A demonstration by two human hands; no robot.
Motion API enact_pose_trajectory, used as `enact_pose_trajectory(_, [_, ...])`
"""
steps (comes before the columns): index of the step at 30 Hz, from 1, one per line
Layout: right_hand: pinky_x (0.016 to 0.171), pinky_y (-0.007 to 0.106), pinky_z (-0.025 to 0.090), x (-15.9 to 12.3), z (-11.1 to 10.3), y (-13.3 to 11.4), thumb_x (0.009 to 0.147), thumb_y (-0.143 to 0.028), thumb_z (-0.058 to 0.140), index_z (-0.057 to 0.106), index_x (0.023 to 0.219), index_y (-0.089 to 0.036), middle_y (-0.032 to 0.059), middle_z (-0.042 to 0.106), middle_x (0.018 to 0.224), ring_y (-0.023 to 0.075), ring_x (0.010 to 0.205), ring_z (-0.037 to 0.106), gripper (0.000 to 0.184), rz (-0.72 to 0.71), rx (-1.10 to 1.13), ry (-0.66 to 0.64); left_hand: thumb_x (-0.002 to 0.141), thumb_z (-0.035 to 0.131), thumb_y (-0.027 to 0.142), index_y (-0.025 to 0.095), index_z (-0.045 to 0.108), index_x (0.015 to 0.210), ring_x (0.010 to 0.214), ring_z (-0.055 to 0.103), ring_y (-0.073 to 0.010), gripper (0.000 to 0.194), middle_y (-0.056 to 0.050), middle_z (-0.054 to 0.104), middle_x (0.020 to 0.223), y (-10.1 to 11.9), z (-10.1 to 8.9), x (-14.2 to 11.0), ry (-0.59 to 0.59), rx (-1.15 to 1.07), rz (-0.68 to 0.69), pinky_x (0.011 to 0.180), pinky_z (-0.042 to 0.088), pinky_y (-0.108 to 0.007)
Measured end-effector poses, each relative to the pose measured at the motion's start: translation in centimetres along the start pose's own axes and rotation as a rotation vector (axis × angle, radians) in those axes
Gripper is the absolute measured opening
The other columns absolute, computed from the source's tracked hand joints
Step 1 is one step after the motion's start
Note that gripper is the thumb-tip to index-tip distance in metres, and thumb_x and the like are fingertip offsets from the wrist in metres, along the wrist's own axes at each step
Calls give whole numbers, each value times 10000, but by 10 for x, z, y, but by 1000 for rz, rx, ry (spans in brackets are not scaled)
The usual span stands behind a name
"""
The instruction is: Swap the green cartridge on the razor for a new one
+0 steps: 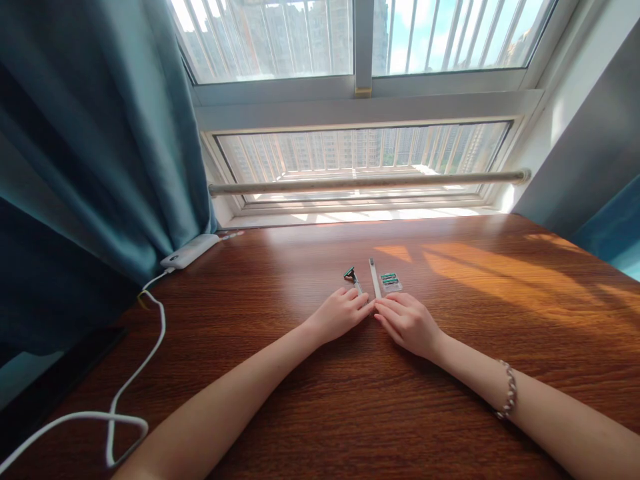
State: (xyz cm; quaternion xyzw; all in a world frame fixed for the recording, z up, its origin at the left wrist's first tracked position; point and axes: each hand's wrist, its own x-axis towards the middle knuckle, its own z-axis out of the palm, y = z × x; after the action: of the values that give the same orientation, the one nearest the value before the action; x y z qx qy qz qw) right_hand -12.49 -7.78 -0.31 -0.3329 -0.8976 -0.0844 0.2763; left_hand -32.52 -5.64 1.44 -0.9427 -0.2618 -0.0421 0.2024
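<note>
A razor point(357, 284) with a green-edged dark head lies on the brown table, its head pointing away from me. My left hand point(341, 312) is closed over the lower part of its handle, which the fingers partly hide. Just to the right lies a slim white toothbrush point(375, 279) with a small dark patch at its far end. The fingers of my right hand point(409, 323) are pressed together at the brush's near end, and both hands' fingertips almost meet there. Beyond my right knuckles sits a small clear pack of green razor blades point(390, 281).
Under the blue curtain point(100, 133) at the left lies a white power strip point(190, 251), its white cable point(163, 320) looping toward me. A dark flat object point(65, 380) borders the left side. A window with a horizontal rail point(370, 183) stands behind the wooden table point(320, 413).
</note>
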Motion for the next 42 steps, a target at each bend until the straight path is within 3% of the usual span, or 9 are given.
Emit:
enact_pose_trajectory(13, [794, 346, 429, 1, 1, 0, 882, -197, 387, 584, 917, -128, 96, 636, 898, 210, 882, 537, 212, -6, 26, -59, 901, 351, 213, 175, 480, 1106, 838, 482, -170, 246, -64, 540, 1032, 0, 2, 0, 1, -5, -1, 689, 369, -299])
enact_pose_trajectory(23, [769, 331, 443, 2, 3, 3, 881, -205, 387, 575, 963, -160, 90, 635, 886, 196, 858, 560, 210, 40, 89, -12, 905, 334, 199, 174, 461, 1150, 864, 491, -167, 277, -82, 541, 1049, 0, 0, 0, -10, -22, 5, 727, 380, -295])
enact_pose_trajectory(28, [805, 336, 423, 0, 4, 7, 871, -231, 415, 529, 1086, -131, 93, 625, 967, 203, 889, 543, 264, 191, 57, 13, 912, 311, 208, 189, 444, 1176, 878, 489, -168, 296, -69, 537, 1071, 0, 0, 0, -11, -44, 8, 735, 389, -296])
enact_pose_trajectory(32, [826, 365, 395, -1, 5, 10, 849, -270, 452, 552, 1055, -130, 108, 622, 939, 229, 907, 531, 268, 344, -40, 68, 917, 299, 209, 208, 403, 1227, 887, 489, -160, 327, -66, 540, 1062, 0, 0, -1, -15, -57, 9, 754, 391, -290])
enact_pose_trajectory(42, [815, 352, 396, 1, 5, 9, 860, -210, 411, 538, 1045, -145, 109, 619, 926, 225, 918, 535, 234, 312, -22, 16, 911, 317, 204, 215, 409, 1229, 898, 492, -161, 330, -71, 541, 1066, 0, 0, -1, -5, -60, 21, 762, 388, -286])
